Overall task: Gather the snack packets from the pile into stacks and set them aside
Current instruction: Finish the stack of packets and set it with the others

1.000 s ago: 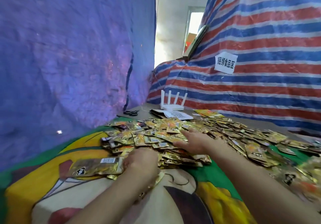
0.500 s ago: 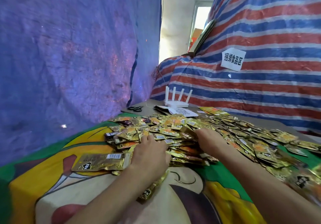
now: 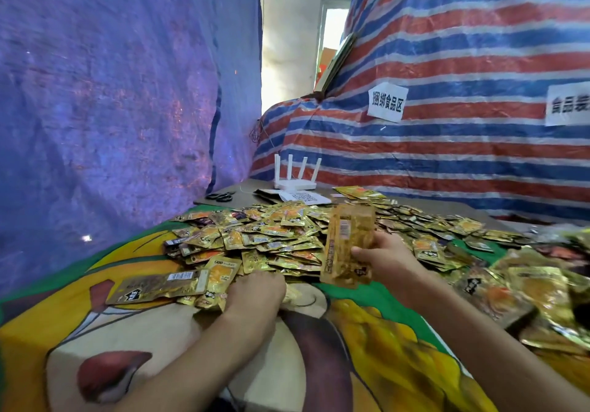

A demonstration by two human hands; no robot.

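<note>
- The pile [image 3: 271,236] of gold snack packets covers the surface [image 3: 247,188] from the middle out to 3 o'clock, lying on a cartoon cloth [image 3: 383,331].
- The right hand [image 3: 388,260] grips a stack [image 3: 348,245] of packets. Its thumb is on the near face and its fingers curl round the right edge.
- The stack stands upright at the pile's near rim, at 3 o'clock from the left hand. Whether its lower end touches the cloth cannot be told.
- The left hand [image 3: 255,293] lies knuckles-up on the pile's 6 o'clock edge with its fingers curled down among the packets. Whether it grips any cannot be told.
- A long packet [image 3: 156,287] lies flat just at 9 o'clock of the left hand.
- At 12 o'clock beyond the pile are a white router [image 3: 294,179], a printed sheet [image 3: 303,197] and, at 11 o'clock, scissors [image 3: 220,196].
- A striped tarp [image 3: 463,156] with a paper label [image 3: 385,105] hangs at 2 o'clock, and a blue tarp [image 3: 111,92] at 10 o'clock.
</note>
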